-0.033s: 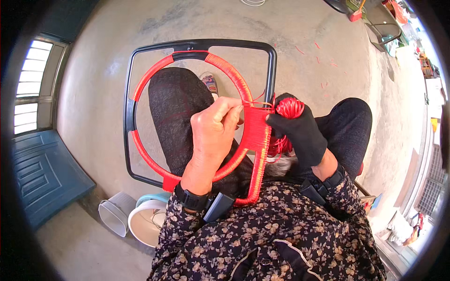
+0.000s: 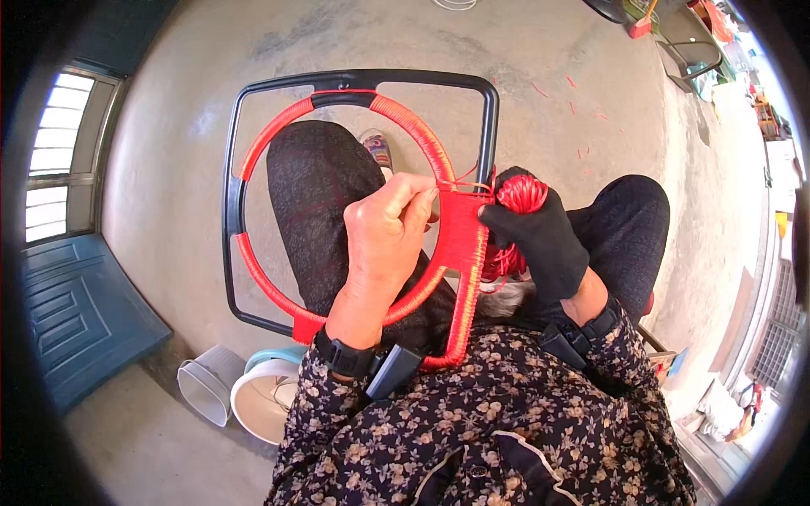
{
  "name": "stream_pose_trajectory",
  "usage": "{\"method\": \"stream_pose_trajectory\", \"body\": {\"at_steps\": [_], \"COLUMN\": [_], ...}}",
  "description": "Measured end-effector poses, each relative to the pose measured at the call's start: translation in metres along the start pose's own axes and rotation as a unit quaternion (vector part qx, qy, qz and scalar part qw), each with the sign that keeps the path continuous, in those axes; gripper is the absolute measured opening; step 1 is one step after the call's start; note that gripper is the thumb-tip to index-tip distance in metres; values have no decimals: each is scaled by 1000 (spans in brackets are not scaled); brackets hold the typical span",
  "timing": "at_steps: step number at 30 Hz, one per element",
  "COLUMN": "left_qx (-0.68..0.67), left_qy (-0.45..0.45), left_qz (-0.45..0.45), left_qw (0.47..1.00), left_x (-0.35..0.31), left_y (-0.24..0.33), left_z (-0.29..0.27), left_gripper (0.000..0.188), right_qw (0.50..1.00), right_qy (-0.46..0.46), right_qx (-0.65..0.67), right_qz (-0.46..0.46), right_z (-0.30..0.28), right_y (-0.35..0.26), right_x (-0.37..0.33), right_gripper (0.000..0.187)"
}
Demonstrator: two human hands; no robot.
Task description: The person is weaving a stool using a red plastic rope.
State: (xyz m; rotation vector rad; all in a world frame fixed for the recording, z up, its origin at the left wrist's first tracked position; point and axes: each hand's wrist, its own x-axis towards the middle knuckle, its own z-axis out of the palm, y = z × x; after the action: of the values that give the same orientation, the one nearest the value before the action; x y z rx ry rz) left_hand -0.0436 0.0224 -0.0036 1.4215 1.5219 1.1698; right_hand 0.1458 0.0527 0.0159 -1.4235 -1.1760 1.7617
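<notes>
Across my lap lies a black metal frame [image 2: 491, 126], a rounded square with a ring [image 2: 418, 131] inside it. Red cord is wound over most of the ring and along the near right side; bare black metal shows at its top and left. A solid wound red panel [image 2: 461, 229] joins ring and frame at the right. My bare left hand [image 2: 381, 228] is closed beside the panel's top left, fingertips pinched at thin cord strands. My right hand [image 2: 544, 244], in a black fingerless glove, grips a red cord bundle [image 2: 521, 194], its thumb against the panel's right edge.
More loose red cord [image 2: 504, 261] hangs below my right hand. White tubs [image 2: 211, 384] stand on the floor at the lower left, near a blue panelled door [image 2: 89, 308]. Red cord scraps [image 2: 572, 82] lie on the concrete floor ahead. A red broom [image 2: 641, 27] is at the far right.
</notes>
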Motion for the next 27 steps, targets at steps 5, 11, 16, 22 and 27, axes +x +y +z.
{"method": "stream_pose_trajectory", "body": {"at_steps": [5,11,16,22,27], "left_qx": [-104,-263,-271,-287,-265], "left_qy": [1,-26,-20,-21,-46], "left_qz": [-95,-193,-195,-171,-119], "left_qw": [990,945,942,942,956], "left_x": [5,-1,-4,-4,0], "left_y": [4,8,8,6,2], "left_z": [8,3,3,4,4], "left_gripper": [4,1,2,5,8], "right_qw": [1000,999,999,1000,1000], "right_qy": [25,15,7,10,24], "right_qx": [13,32,44,28,10], "right_qz": [-4,-1,-6,-2,-3], "right_z": [1,-1,-1,0,0], "right_y": [3,7,7,8,12], "right_x": [0,-1,-1,-1,0], "right_gripper": [15,17,18,17,16]}}
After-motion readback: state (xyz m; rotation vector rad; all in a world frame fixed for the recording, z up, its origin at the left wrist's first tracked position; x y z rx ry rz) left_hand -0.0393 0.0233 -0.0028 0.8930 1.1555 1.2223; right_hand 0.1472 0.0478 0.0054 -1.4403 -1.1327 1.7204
